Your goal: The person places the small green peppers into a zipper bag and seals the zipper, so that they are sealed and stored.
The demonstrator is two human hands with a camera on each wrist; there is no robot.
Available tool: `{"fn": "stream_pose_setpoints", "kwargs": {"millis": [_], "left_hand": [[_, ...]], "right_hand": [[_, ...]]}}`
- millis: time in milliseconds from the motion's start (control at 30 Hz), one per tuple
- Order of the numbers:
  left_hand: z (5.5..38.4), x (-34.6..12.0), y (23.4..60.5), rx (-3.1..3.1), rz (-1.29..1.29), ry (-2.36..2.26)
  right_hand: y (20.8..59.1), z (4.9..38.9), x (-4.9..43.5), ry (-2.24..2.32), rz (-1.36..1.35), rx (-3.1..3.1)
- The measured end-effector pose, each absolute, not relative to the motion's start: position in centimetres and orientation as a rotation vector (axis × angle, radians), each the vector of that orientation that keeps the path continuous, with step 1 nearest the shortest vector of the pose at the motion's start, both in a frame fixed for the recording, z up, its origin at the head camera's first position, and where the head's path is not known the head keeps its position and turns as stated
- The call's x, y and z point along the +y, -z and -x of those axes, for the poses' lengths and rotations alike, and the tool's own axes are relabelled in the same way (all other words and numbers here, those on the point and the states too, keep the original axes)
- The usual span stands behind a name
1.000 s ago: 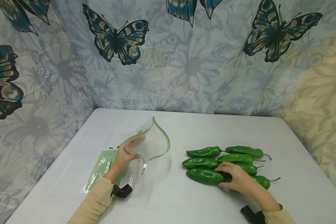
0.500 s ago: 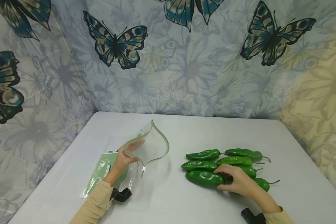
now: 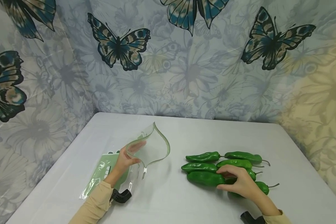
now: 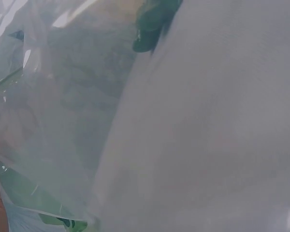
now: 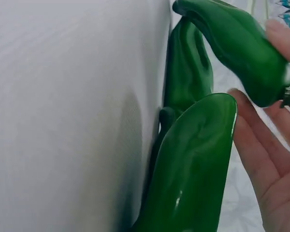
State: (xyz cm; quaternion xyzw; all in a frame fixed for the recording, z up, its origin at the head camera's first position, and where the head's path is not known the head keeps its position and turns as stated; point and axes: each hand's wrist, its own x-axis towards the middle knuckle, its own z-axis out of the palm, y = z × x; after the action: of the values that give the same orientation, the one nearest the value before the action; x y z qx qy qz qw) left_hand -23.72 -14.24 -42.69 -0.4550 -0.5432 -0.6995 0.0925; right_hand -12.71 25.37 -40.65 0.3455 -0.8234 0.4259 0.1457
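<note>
Butterfly-print wall (image 3: 190,84) behind, white table (image 3: 170,202) below, and the left hand (image 3: 126,158) grips a clear bag (image 3: 151,147) (its green-edged mouth gaping wide) beside a green packet (image 3: 101,168). Across on the right, the right hand (image 3: 235,180) holds a green pepper (image 3: 205,179) around its stem end, right by the other peppers (image 3: 199,167).

From the middle of my table (image 3: 168,202), the bag (image 3: 152,150) is at ten o'clock in my left hand (image 3: 128,156); a packet (image 3: 100,168) lies at nine, seemingly partly beneath it. Peppers (image 3: 235,162) lie in rows at three, my right hand (image 3: 238,180) around the near-left pepper (image 3: 205,178).
</note>
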Motion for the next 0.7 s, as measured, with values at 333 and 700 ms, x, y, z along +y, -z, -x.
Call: {"fn": "stream_pose_setpoints", "kwargs": {"millis": [333,700], "left_hand": [[23.2,-14.4,43.7,-1.659,1.322,2.026],[23.7,-14.2,43.1,-1.666,1.326,2.040]], "right_hand": [[41.6,12.7,25.3,-1.458,-0.974,-2.317],[41.9,13.1,25.7,-1.553,-0.874,-2.338]]}}
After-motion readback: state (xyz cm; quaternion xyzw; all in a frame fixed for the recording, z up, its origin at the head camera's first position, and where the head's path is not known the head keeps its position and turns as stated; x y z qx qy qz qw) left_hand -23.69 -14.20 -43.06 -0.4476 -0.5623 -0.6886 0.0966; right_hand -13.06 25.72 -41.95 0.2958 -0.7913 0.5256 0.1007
